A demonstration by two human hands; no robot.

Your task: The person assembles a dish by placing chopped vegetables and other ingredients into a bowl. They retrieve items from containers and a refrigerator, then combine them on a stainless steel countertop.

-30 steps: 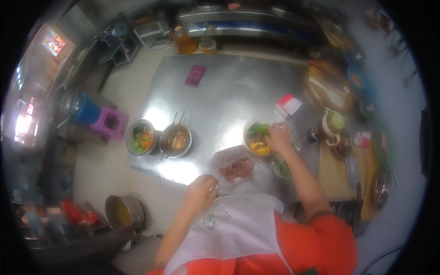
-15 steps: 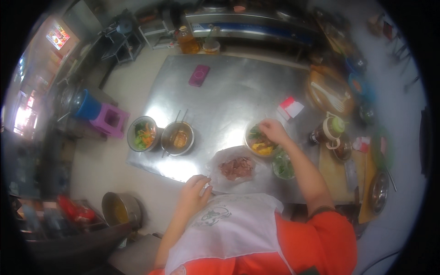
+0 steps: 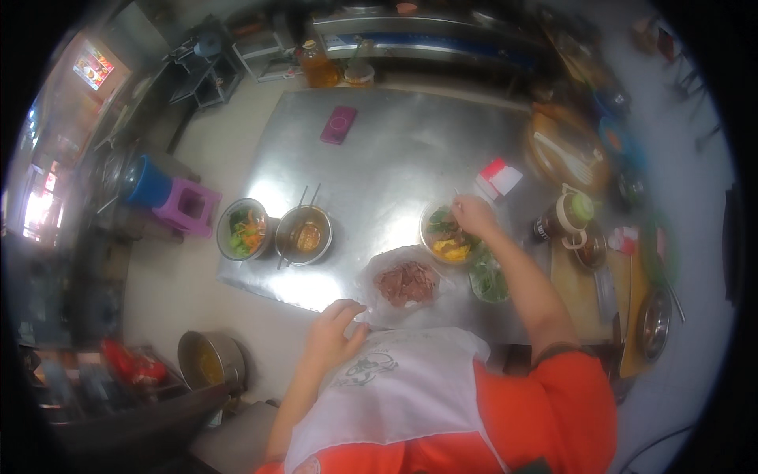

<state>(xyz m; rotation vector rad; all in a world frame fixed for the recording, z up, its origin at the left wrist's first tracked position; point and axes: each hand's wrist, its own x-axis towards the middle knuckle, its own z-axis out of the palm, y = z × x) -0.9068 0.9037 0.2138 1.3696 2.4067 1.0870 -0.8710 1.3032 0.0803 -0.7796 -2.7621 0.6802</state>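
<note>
My right hand (image 3: 472, 217) is closed over the back right rim of a bowl (image 3: 425, 241) at the right of the steel table. Its fingertips are pinched together, and what is in them, if anything, is too small to make out. Leafy greens, brown pieces and yellow food (image 3: 452, 250) lie in that bowl. In front of it, an unfolded clear plastic bag (image 3: 377, 265) holds sliced reddish-brown meat (image 3: 406, 284). My left hand (image 3: 335, 330) hovers by the near table edge, left of the bag, with thumb and fingers apart and nothing visible in it.
On the table (image 3: 379, 150) stand a bowl of chopped vegetables (image 3: 247, 235) and a metal bowl with chopsticks across it (image 3: 325, 237). A clear bag of greens (image 3: 489, 280), a red-and-white packet (image 3: 499, 178), a pink phone (image 3: 339, 125), a green-lidded bottle (image 3: 579, 212) and a cutting board (image 3: 575, 308) lie around.
My right hand has shifted slightly up and right over the bowl, showing more of its food. My left hand stays by the table edge. The view has tilted a little.
</note>
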